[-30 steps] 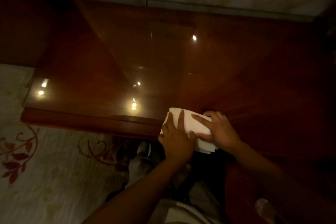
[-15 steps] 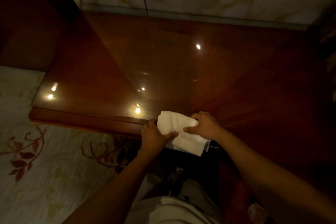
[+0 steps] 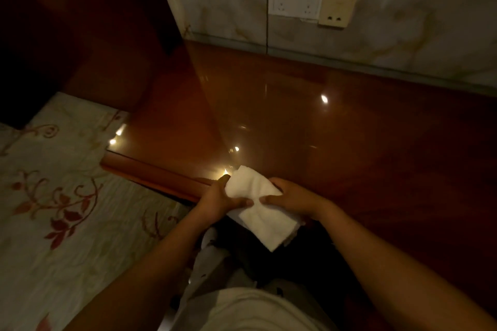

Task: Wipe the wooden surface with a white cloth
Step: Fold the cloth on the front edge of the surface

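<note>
- White cloth point(image 3: 259, 207), folded into a long pad, sat between our two hands at the near edge of the wooden surface point(image 3: 309, 137); its upper end lay over that edge and its lower end hung off it toward our body.
- Its long axis ran on a diagonal, from the upper left by the reflected lights down to the lower right, where the loose layered end dropped clear of the wood.
- Our left hand point(image 3: 217, 200) closed on the cloth from the left side, thumb across its middle, and sat just over the rounded front edge of the surface.
- Our right hand point(image 3: 293, 200) pinched the cloth from the right, fingers curled into the fold, resting above the wood itself.
- Both hands met at the cloth's waist, nearly touching each other, so neither was clearly nearer; the right one stood further onto the surface.
- We judged the cloth was being gathered or refolded and was not yet pressed flat for a stroke.
- Most of the glossy surface stretched away from us, toward the far edge under the wall sockets point(image 3: 295, 4) and out to the right, so the next sweep would call for pushing forward and rightward from this near edge.
</note>
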